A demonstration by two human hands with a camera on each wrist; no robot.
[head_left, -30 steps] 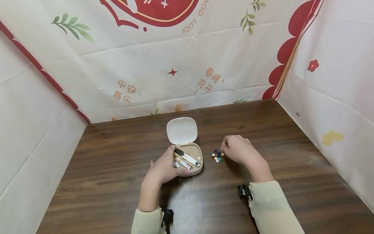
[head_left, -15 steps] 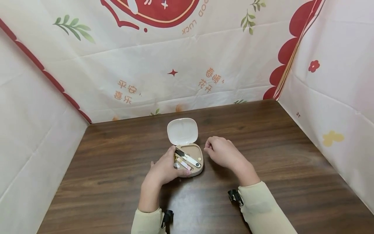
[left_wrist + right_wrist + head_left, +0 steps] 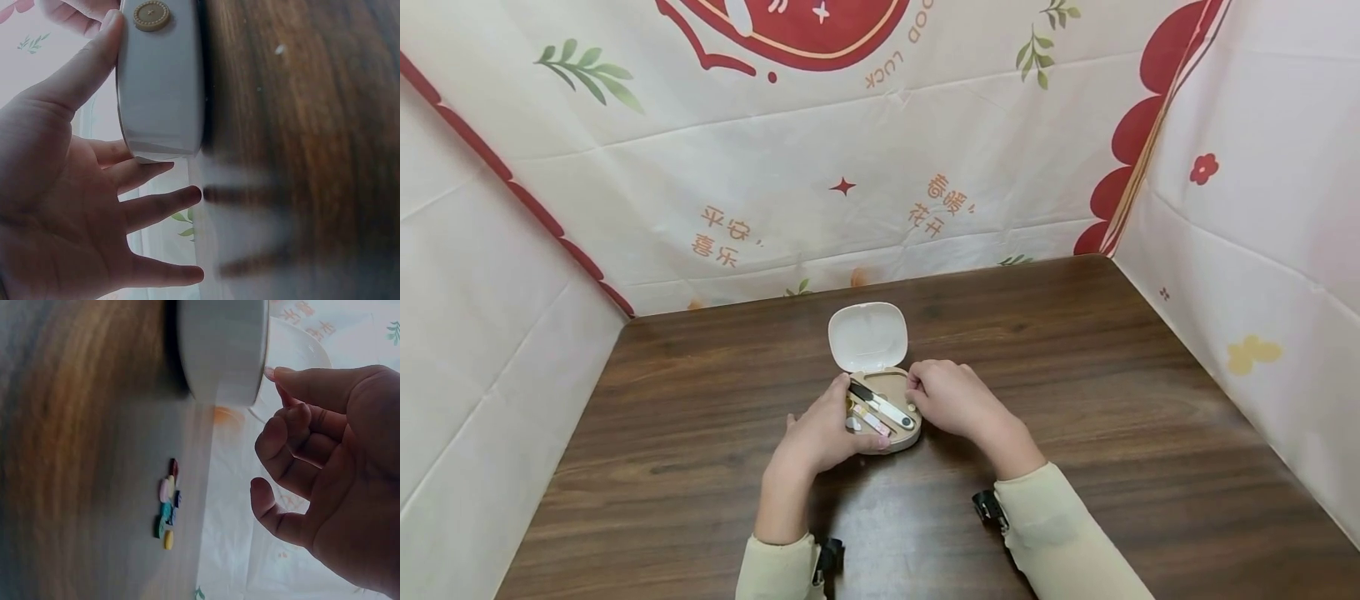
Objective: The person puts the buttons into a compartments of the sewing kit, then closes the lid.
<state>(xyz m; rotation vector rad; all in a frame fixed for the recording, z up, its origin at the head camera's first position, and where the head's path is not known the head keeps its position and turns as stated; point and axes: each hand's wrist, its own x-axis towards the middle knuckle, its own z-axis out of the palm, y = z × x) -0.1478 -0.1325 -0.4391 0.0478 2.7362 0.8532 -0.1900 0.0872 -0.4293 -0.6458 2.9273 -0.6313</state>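
Observation:
A small beige sewing box (image 3: 901, 385) stands on the dark wooden table (image 3: 1097, 400) with its white lid (image 3: 867, 336) tipped open at the back. Inside lie black-and-white snips (image 3: 882, 405), a pink-and-white strip (image 3: 870, 419) and a yellow button (image 3: 911, 406). My left hand (image 3: 835, 423) grips the box between thumb and forefinger at its left and front side; the other fingers (image 3: 162, 203) are spread straight. My right hand (image 3: 928, 396) hovers at the box's right rim with fingers curled and thumb meeting forefinger (image 3: 289, 394); I see nothing between them.
A little heap of coloured buttons (image 3: 167, 509) lies on the table to the right of the box (image 3: 219, 350), hidden by my right hand in the head view. Printed cloth walls (image 3: 850, 192) close off the table at the back and both sides.
My right hand has left the button heap and moved left to the box's right rim. The left hand and the box have stayed put.

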